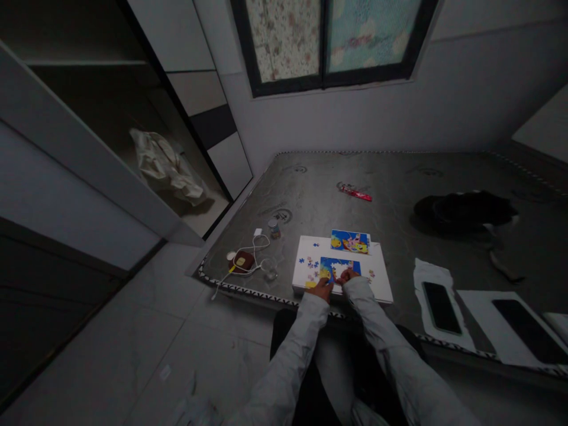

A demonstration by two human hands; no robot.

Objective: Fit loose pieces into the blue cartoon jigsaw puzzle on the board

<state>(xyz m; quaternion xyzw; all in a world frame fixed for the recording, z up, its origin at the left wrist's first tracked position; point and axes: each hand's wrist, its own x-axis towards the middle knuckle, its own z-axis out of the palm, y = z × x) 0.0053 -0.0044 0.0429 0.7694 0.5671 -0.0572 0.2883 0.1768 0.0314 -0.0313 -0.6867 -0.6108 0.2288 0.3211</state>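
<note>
A white board (380, 277) lies at the near edge of a grey mattress (390, 195). On it sits a partly built blue and yellow jigsaw puzzle (339, 268) with a white gap in its middle. A colourful reference picture (350, 241) lies at the board's far edge. Loose puzzle pieces (307, 261) are scattered left of the puzzle. My left hand (320, 289) rests on the board at the puzzle's lower left corner, fingers curled. My right hand (348, 275) touches the puzzle's lower edge by the gap, fingers bunched. What they pinch is too small to see.
Left of the board lie a white cable with a brown charger (243, 260), a small jar (274, 228) and a clear glass (268, 268). A red wrapper (355, 192) and a black garment (465, 211) lie farther back. Two phones (441, 306) lie on white cloths at right.
</note>
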